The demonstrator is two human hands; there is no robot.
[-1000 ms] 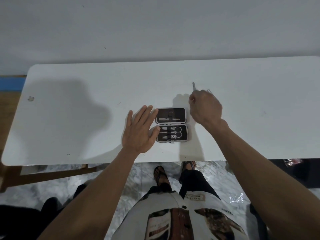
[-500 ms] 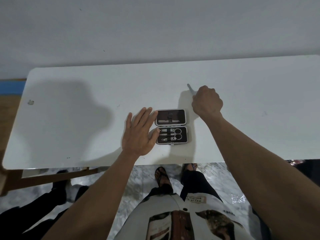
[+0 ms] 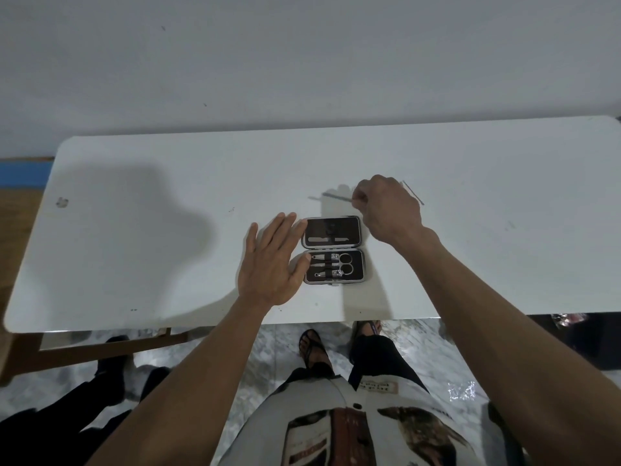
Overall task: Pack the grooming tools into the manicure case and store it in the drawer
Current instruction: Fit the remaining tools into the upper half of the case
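The black manicure case (image 3: 333, 249) lies open on the white table (image 3: 134, 257). Its far half holds a flat file, its near half scissors, clippers and other small tools. My left hand (image 3: 273, 264) rests flat and open on the table, fingertips touching the case's left edge. Just beyond the case's far right corner, my right hand (image 3: 386, 206) pinches a thin metal tool (image 3: 336, 196) that points left above the table. Another thin metal tool (image 3: 413, 193) lies on the table behind that hand.
A white wall stands right behind the table. The table's near edge runs just below the case. Below it I see a marble floor, my sandalled feet (image 3: 312, 344) and another person's dark legs (image 3: 111, 364) at the lower left.
My right hand has turned the thin tool from pointing away to pointing left, and shifted slightly right. A second thin tool now shows behind that hand. The left hand stays put.
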